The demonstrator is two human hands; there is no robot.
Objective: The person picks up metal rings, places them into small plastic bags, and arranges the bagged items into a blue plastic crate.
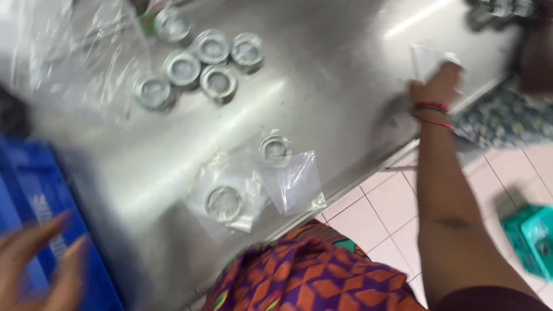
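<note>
My right hand reaches across a steel table and grips a small clear plastic bag near the table's right edge. My left hand hovers blurred at the lower left, fingers apart, holding nothing, over a blue crate. Near the front edge lie two metal rings on clear plastic bags.
Several more metal rings are grouped at the table's far left beside crumpled clear plastic sheeting. A teal crate stands on the tiled floor at right. Patterned cloth shows past the table's right edge.
</note>
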